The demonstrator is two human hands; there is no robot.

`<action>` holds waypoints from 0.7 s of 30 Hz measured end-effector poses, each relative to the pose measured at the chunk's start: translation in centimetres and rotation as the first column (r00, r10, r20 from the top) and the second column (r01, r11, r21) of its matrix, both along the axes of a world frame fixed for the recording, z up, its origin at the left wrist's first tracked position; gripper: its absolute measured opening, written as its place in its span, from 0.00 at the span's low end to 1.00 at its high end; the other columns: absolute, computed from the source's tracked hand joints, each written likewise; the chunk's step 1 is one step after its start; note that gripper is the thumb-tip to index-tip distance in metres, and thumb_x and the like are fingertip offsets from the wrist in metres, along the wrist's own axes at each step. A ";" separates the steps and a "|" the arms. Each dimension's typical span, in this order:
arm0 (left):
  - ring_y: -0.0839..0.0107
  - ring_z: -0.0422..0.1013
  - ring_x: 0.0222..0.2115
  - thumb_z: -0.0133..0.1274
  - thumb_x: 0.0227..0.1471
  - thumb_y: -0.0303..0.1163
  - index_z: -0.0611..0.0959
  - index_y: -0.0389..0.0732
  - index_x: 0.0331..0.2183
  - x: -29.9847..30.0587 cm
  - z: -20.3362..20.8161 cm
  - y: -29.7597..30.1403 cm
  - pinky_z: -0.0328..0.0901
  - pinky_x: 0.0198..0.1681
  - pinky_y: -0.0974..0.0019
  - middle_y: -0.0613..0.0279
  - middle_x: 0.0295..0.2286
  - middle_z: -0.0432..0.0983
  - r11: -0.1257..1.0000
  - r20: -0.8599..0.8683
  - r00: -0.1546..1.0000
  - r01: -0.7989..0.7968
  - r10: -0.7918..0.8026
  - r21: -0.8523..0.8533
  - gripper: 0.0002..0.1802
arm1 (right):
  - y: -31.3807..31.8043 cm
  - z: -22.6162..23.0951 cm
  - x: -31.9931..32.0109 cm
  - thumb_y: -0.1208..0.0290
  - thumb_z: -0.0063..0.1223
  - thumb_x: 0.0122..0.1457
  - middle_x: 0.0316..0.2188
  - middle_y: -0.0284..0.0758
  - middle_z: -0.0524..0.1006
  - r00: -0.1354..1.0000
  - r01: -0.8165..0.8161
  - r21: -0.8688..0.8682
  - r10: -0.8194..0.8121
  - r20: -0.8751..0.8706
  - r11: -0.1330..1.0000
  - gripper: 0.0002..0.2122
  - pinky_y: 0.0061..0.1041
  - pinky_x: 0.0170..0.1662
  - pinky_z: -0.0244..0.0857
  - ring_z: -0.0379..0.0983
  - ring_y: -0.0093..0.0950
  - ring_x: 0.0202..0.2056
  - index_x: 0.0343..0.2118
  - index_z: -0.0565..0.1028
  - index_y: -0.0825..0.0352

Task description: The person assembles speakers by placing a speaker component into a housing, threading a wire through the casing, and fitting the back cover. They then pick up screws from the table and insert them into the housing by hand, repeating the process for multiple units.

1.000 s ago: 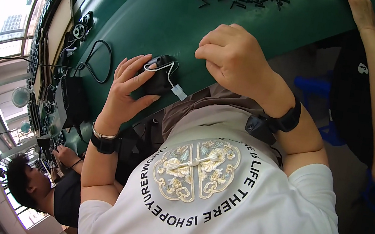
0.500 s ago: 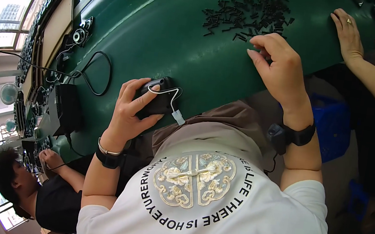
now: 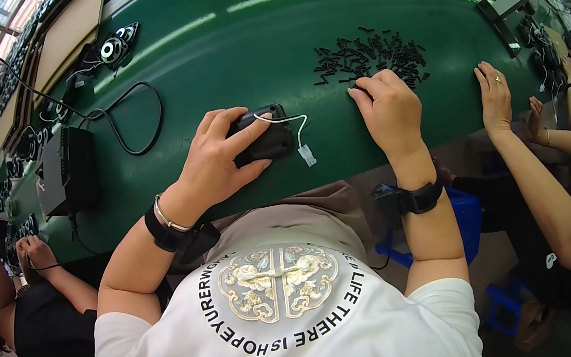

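My left hand (image 3: 216, 157) is wrapped over a black plastic case (image 3: 270, 145) near the table's front edge. Its thumb lies along the near side and its fingers rest on top. A thin white lead (image 3: 293, 117) loops out of the case, ending in a white plug connector (image 3: 307, 155) to its right. My right hand (image 3: 389, 113) hovers by the near edge of a pile of small black tube-like pieces (image 3: 370, 54). Thumb and forefinger are pinched together; whatever may be between them is too small to make out.
A black cable loop (image 3: 150, 121) and a black box (image 3: 66, 172) lie left on the green table (image 3: 244, 61), with a speaker (image 3: 114, 48) farther back. Another person's hand (image 3: 494, 99) rests on the table at right. A person works at lower left (image 3: 31, 251). A blue stool (image 3: 462, 221) stands below.
The view has shifted, bringing more of the table's far right into sight. My right hand has moved slightly left along the pile's near edge, still pinched. My left hand keeps hold of the case.
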State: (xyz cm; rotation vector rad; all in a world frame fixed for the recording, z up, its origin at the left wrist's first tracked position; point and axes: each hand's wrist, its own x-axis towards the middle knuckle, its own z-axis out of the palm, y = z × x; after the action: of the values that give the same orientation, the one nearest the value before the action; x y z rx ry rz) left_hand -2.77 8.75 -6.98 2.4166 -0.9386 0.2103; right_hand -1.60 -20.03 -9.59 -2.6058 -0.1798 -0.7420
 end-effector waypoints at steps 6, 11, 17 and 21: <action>0.49 0.68 0.45 0.68 0.35 0.33 0.80 0.49 0.49 -0.1 -0.5 0.6 0.65 0.49 0.51 0.49 0.46 0.71 1.000 0.038 0.999 0.015 -0.015 -0.012 0.33 | 1.8 0.7 0.0 0.77 0.63 0.50 0.27 0.32 0.76 0.985 -0.169 0.150 0.162 0.057 0.974 0.04 0.23 0.30 0.68 0.74 0.28 0.26 0.30 0.80 0.67; 0.50 0.68 0.45 0.68 0.35 0.34 0.79 0.50 0.48 -0.2 -0.7 1.0 0.63 0.50 0.50 0.49 0.46 0.71 0.999 0.058 0.998 0.026 -0.025 -0.021 0.33 | 5.9 2.9 1.1 0.80 0.64 0.49 0.25 0.32 0.75 0.883 -0.444 0.463 0.462 0.081 0.767 0.05 0.19 0.30 0.67 0.72 0.23 0.26 0.29 0.79 0.70; 0.50 0.69 0.45 0.68 0.35 0.35 0.79 0.50 0.49 -0.1 -0.6 1.2 0.63 0.50 0.50 0.49 0.46 0.72 0.999 0.070 0.997 0.020 -0.018 -0.032 0.34 | 7.5 3.3 1.8 0.79 0.64 0.50 0.26 0.32 0.76 0.818 -0.457 0.437 0.559 -0.136 0.775 0.04 0.20 0.30 0.67 0.73 0.23 0.27 0.28 0.78 0.70; 0.51 0.69 0.45 0.68 0.35 0.35 0.78 0.51 0.49 -0.2 -0.6 1.4 0.63 0.49 0.50 0.49 0.45 0.72 0.999 0.071 0.997 0.021 -0.018 -0.036 0.34 | 7.8 3.3 1.7 0.80 0.63 0.49 0.27 0.34 0.77 0.818 -0.510 0.320 0.565 -0.106 0.799 0.04 0.23 0.31 0.68 0.74 0.27 0.27 0.28 0.78 0.69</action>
State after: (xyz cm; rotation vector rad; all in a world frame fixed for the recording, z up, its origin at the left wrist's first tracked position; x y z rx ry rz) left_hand -2.95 10.13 -7.57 2.3788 -0.9801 0.3047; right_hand 0.06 -12.27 -6.31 -2.1699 -0.6786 -0.2723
